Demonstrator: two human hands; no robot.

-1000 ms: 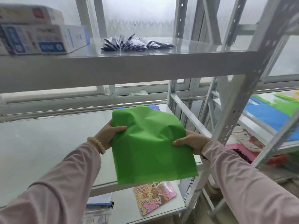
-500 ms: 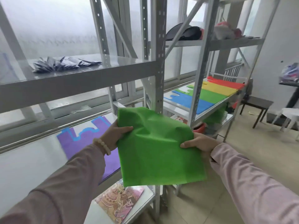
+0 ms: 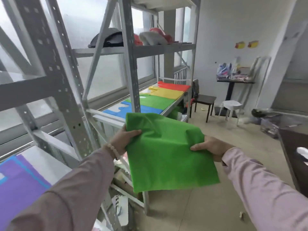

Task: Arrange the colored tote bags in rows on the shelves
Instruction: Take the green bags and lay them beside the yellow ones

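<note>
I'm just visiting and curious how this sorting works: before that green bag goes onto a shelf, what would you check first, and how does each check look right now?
1. Both hands have a grip on the green tote bag: ok, left hand and right hand pinch opposite edges.
2. Bag lies flat: not ok, it is creased near the top.
3. A matching colour is in the row: ok, a green bag lies between the blue bag and the yellow bag, with the red bag last.
4. Handles untangled: cannot tell, they are hidden.
5. Free room on that far shelf: cannot tell, the bags seem to cover it.
</note>
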